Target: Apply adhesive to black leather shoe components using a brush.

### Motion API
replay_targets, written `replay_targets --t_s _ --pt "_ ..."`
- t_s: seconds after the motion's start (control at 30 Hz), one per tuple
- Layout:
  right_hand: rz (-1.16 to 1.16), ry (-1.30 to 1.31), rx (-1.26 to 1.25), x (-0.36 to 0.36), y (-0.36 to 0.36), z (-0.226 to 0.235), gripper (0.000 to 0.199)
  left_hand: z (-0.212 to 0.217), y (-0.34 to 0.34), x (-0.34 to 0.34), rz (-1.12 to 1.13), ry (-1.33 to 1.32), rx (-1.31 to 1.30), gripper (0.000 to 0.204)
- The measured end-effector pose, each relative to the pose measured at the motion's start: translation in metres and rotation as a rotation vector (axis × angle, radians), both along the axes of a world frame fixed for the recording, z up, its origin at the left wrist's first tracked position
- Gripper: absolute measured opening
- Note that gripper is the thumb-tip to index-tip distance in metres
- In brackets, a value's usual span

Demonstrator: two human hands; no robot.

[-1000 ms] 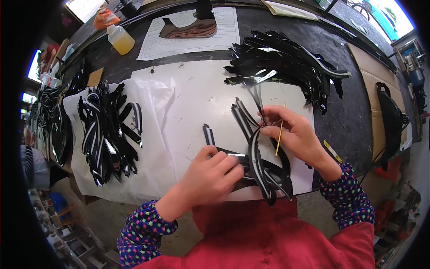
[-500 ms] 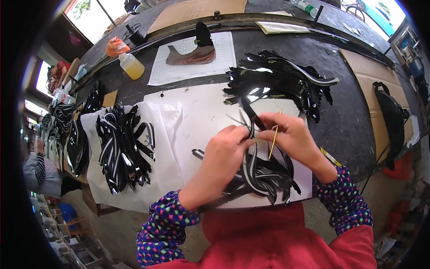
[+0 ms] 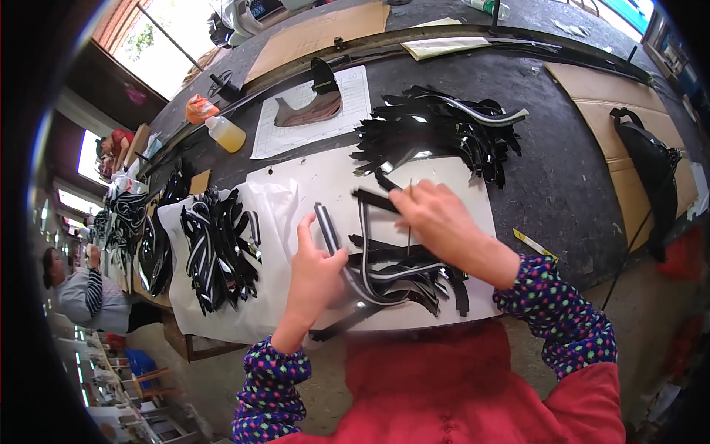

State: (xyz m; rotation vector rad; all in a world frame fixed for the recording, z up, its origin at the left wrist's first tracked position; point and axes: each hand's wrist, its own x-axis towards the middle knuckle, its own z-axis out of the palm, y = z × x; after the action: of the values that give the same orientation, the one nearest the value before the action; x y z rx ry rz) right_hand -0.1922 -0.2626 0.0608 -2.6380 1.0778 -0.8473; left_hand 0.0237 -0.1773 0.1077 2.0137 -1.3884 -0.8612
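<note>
My left hand [image 3: 312,270] has its index finger and thumb spread, beside a black strip with a pale stripe [image 3: 326,228]; the thumb tip meets or nearly meets it. My right hand [image 3: 444,222], slightly blurred, is closed round the end of a black strip [image 3: 376,199] that juts out to its left. A thin yellowish stick [image 3: 410,235] also sticks out from under those fingers. Below both hands, a loose bunch of black strips with grey-white edging [image 3: 396,285] lies on the white board [image 3: 473,288].
Beyond the board lies a big pile of glossy black pieces [image 3: 429,129]. To the left, striped strips [image 3: 214,251] rest on white paper [image 3: 277,214]. A bottle of yellow liquid [image 3: 226,135], a patterned sheet [image 3: 353,96], a yellow cutter [image 3: 534,244] and cardboard [image 3: 584,111] surround them. Another person [image 3: 81,292] is at far left.
My hands, together before, have moved apart. The left went left and lost its pinch, while the right rose a little with a black strip. The view has shifted slightly.
</note>
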Motion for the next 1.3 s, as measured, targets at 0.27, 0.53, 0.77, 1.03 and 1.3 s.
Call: replay_targets --t_s 0.27,0.53,0.77,1.03,1.3 --pt "0.007 -0.116 0.032 0.001 0.005 -0.015 0.022 0.0 0.017 -0.009 0.116 0.486 -0.043 0.071" --pt "-0.086 -0.514 0.474 0.001 -0.002 -0.017 0.011 -0.004 -0.004 -0.039 -0.214 -0.767 -0.592 0.036" --pt "-0.089 -0.61 0.562 0.001 -0.001 -0.01 0.011 -0.043 -0.026 -0.06 -0.442 -0.315 -0.573 0.019" --pt "-0.135 -0.591 0.57 -0.002 -0.009 -0.012 0.013 -0.038 -0.022 -0.058 -0.552 -0.482 -0.642 0.033" --pt "-0.034 -0.474 0.656 -0.009 -0.018 -0.009 0.017 -0.036 -0.022 -0.049 -0.64 -0.635 -0.667 0.04"
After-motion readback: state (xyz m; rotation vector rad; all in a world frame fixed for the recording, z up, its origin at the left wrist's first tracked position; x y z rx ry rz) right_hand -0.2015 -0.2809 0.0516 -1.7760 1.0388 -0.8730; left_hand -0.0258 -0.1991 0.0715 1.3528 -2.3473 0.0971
